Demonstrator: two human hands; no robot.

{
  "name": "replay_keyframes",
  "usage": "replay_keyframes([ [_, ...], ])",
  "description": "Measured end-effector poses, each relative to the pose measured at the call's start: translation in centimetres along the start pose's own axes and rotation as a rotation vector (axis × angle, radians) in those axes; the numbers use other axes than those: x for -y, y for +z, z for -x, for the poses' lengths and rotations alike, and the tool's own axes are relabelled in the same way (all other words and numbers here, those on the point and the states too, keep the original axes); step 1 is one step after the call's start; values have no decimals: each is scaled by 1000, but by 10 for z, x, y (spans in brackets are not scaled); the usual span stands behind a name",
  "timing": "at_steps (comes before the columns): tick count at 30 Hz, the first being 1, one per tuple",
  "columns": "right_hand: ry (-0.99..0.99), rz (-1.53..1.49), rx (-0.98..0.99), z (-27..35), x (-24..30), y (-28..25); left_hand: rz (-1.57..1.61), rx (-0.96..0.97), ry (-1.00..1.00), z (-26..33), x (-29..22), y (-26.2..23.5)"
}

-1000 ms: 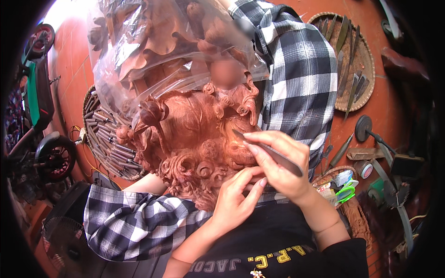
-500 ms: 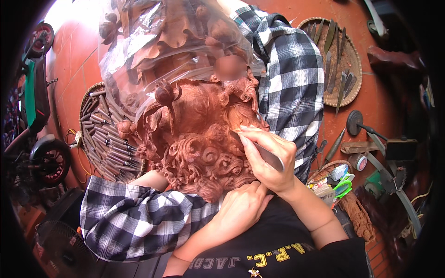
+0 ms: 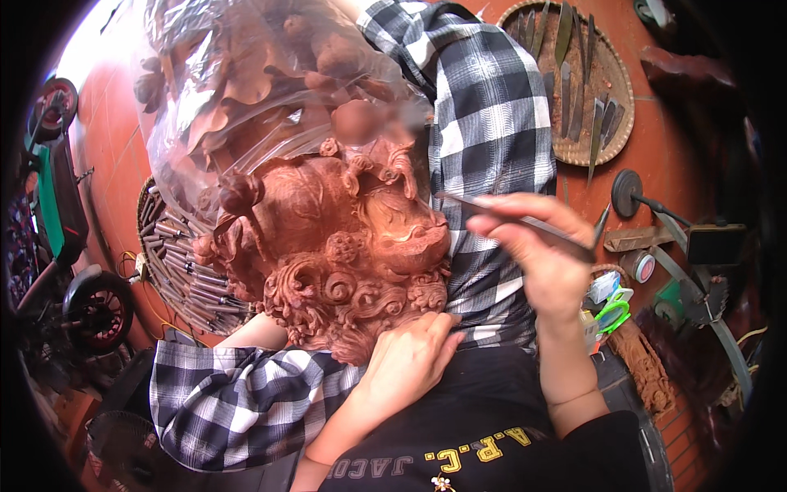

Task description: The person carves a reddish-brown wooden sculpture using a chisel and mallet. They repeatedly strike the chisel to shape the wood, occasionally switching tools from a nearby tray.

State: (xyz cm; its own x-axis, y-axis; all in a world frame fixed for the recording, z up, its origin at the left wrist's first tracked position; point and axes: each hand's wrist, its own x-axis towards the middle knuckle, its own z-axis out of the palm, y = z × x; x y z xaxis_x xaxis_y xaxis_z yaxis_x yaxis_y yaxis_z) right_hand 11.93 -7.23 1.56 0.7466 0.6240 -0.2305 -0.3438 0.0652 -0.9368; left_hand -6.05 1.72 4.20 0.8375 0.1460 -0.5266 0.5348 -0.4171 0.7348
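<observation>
A reddish-brown wood carving (image 3: 320,197), with curls and a carved face, lies between my plaid-covered legs (image 3: 492,107). Clear plastic (image 3: 197,131) wraps its far part. My right hand (image 3: 549,246) is raised to the right of the carving, closed around a slender dark carving blade (image 3: 525,223). The blade's tip points left, apart from the wood. My left hand (image 3: 410,353) lies at the carving's near edge, fingers loosely bent and thumb apart, with no tool showing in it. Its fingertips are partly hidden.
A round basket of blades (image 3: 619,82) sits on the tiled floor at the far right. To the left is a basket of handled tools (image 3: 184,266). A phone-like device on a stand (image 3: 715,244), a tin (image 3: 638,266) and green-handled scissors (image 3: 613,312) are at right. A scooter wheel (image 3: 98,312) stands left.
My right hand has lifted the blade off the carving and moved right and slightly up. My left hand stays at the near edge. The view has shifted, so the carving appears further left.
</observation>
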Motion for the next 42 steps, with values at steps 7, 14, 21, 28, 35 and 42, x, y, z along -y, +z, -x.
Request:
replay_keyframes([
  [7,-26,-162,-269,-33,-20,-132,-54,-78,-101,-15,-1,6],
  [14,114,457,-454,-77,-105,-186,-88,-99,-155,-16,0,13],
  [21,238,807,-405,-139,-142,-172,-59,-139,-206,-17,2,18],
  [28,122,1196,-633,-141,-152,-178,-108,-161,-133,-16,3,18],
  [35,180,582,-482,-151,-160,-215,-111,-161,-94,-18,3,19],
  [42,-109,-396,66,-63,-27,-125,-52,-204,-81,-13,5,20],
])
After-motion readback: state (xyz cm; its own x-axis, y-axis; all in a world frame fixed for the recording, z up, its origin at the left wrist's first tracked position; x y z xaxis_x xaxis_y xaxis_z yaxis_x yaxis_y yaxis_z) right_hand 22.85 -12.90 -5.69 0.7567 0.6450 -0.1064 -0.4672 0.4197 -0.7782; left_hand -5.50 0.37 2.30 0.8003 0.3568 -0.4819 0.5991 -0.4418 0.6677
